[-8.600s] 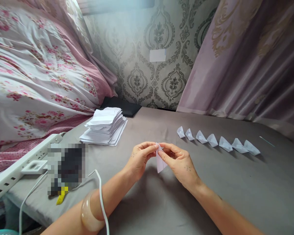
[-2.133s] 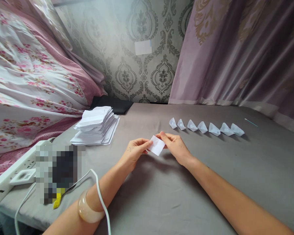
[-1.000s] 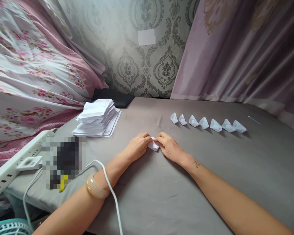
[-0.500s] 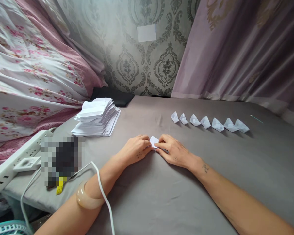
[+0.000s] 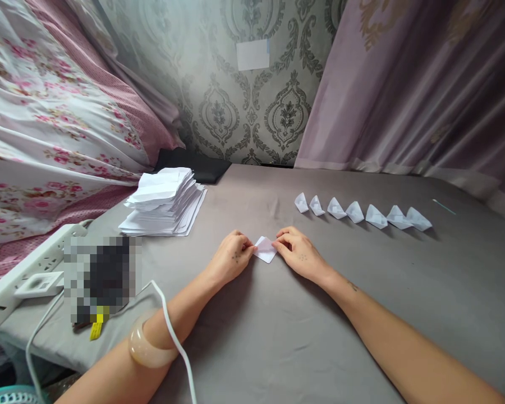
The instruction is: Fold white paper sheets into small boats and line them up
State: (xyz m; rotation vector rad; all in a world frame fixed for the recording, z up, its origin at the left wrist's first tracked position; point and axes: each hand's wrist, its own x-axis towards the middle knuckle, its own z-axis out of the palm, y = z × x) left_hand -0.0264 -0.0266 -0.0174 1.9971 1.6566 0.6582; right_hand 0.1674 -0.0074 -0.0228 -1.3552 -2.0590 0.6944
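Observation:
A small folded white paper piece [image 5: 265, 249] lies on the grey sheet [image 5: 278, 336] between my hands. My left hand [image 5: 231, 258] pinches its left corner with curled fingers. My right hand [image 5: 299, 255] pinches its right corner, fingers bent and resting on the sheet. Behind them, to the right, a row of several small folded white paper boats [image 5: 362, 212] stands in a line. A stack of white paper sheets [image 5: 164, 202] sits at the left behind my left hand.
A white power strip [image 5: 21, 278] and a white cable [image 5: 172, 336] lie at the left, crossing my left forearm with its bangle [image 5: 149, 350]. A floral quilt [image 5: 46, 123] rises on the left, a pink curtain [image 5: 425, 95] on the right. A thin stick [image 5: 444, 206] lies far right.
The paper was held up in the air and turned, then pressed flat on the sheet. Now my hands have drawn slightly apart, each at one corner of the piece.

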